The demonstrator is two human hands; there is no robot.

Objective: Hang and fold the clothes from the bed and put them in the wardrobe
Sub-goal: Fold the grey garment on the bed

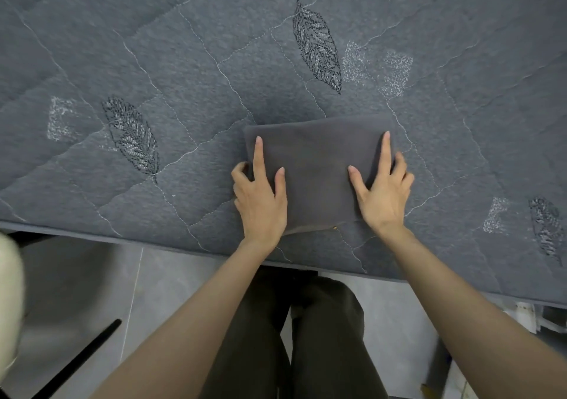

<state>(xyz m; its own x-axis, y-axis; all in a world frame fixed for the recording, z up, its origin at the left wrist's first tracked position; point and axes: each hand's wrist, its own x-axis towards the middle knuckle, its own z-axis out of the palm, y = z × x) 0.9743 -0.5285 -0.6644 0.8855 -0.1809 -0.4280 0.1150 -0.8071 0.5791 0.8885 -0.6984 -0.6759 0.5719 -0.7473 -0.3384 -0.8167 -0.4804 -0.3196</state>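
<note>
Folded garment (319,168) lies on the bed (184,60) by its near edge; my left hand (260,202) and right hand (383,196) grip its 2 sides, cloth judged soft, light, best lifted from under both sides.

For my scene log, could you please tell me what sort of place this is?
Probably a bedroom: a quilted bed cover, a folded dark garment on it, grey floor tiles below.

Soft, diffuse, fairly dim light lies evenly over the quilt (184,60). A faint shadow sits just beyond the folded cloth (319,168). Wide-angle distortion curves the bed's edge (184,246). A pale object (9,300) at far left is blurred, perhaps by motion.
</note>
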